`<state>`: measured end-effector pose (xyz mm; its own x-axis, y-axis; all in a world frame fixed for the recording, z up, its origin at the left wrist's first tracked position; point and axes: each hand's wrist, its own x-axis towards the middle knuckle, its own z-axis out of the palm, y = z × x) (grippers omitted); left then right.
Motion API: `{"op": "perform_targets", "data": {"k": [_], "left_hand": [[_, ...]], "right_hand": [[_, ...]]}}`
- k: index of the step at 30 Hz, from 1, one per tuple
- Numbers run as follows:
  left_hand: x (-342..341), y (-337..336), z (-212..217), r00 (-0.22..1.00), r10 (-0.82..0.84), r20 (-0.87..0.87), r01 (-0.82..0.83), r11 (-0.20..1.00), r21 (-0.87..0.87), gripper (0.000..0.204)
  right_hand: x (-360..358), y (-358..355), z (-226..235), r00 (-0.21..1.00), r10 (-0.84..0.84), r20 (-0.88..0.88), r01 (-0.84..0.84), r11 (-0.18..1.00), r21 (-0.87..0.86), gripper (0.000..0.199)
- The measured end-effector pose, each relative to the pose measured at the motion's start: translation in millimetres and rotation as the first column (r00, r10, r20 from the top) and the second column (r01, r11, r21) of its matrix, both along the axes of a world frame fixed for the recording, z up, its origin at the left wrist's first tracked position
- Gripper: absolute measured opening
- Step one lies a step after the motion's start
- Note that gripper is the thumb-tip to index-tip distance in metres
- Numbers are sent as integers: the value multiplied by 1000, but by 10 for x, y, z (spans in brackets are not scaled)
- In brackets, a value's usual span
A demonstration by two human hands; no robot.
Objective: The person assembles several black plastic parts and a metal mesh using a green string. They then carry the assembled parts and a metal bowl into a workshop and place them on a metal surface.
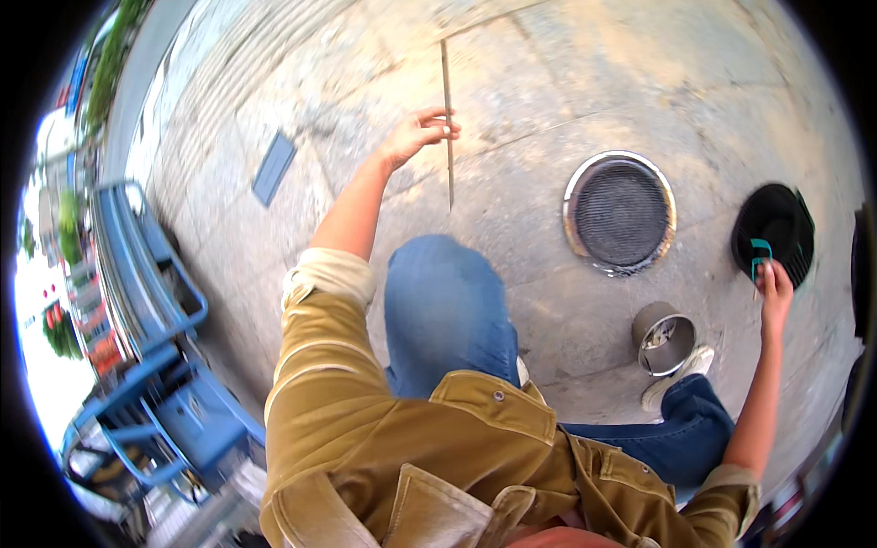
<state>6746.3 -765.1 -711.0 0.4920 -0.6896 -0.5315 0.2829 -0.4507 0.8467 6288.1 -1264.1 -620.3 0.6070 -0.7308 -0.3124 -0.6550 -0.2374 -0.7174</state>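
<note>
My left hand [424, 137] reaches out over the paving, fingers closed around a long thin dark stick [447, 82]. The stick points away from me, its near end just above the ground or touching it; I cannot tell which. Far to the right, my right hand [775, 285] pinches a small teal piece [759, 247] whose kind I cannot make out. Behind that piece lies a round black dish-like object [772, 215] with ridges along its right side. Between my hands, a round ridged dark grill plate [621, 215] with a scorched metal rim rests on the ground.
A metal can [665, 339] with pale scraps inside stands by my right shoe [677, 377]. A blue-grey rectangular panel [273, 169] lies flat at the left. Blue chairs [196, 411] and a metal-framed blue bench [137, 265] stand along the left side. Stone paving [512, 183] surrounds me.
</note>
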Motion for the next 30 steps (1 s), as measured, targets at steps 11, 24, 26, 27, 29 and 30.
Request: {"op": "perform_targets", "data": {"k": [11, 24, 26, 27, 29, 30], "left_hand": [[-1617, -2810, 627, 623, -591, -513, 396, 804, -445, 60], [-2357, -3310, 650, 565, -662, -493, 500, 750, -433, 47], [-2333, -3300, 668, 579, -650, -492, 497, 760, -418, 47], [-2318, -3297, 668, 580, -649, -493, 491, 761, -423, 47], [-2293, -3295, 651, 580, -648, -494, 480, 762, -435, 47], [-2292, -3301, 637, 588, -640, -494, 471, 768, -434, 47]], "right_hand": [[426, -44, 6, 899, -63, 434, 88, 995, -39, 21], [233, -20, 194, 926, -238, 294, 325, 897, -300, 22], [288, 3, 217, 934, -231, 272, 313, 896, -315, 21], [312, 14, 229, 939, -227, 259, 306, 896, -323, 21], [349, 27, 231, 939, -219, 265, 301, 895, -328, 21], [360, 31, 231, 939, -215, 267, 299, 895, -332, 21]]}}
